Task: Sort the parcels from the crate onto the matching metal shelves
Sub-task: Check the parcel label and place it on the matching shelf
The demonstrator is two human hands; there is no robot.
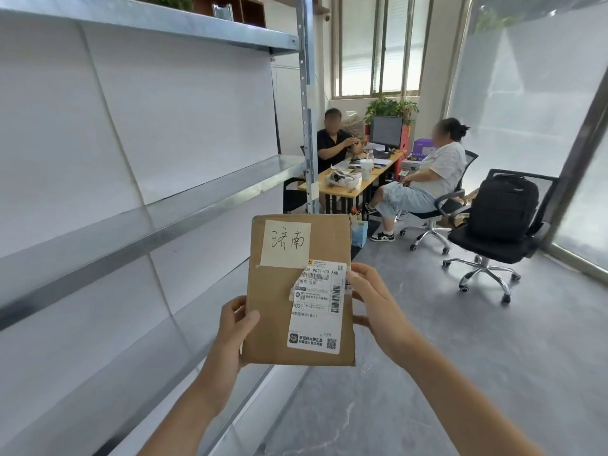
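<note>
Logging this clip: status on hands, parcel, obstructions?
Both hands, left and right, grip the cardboard parcel, label up. Metal shelves at left. Nothing blocking.

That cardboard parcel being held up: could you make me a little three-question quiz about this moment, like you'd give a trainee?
1. True or false: the cardboard parcel already lies on a metal shelf.
2. Which hands hold the parcel? A) left hand only B) right hand only C) both
3. Fill in: the black backpack sits on an office ____.

Key:
1. False. It is held in the air, right of the shelves.
2. C. The left hand grips its lower left edge, the right hand its right edge.
3. Chair.
</note>
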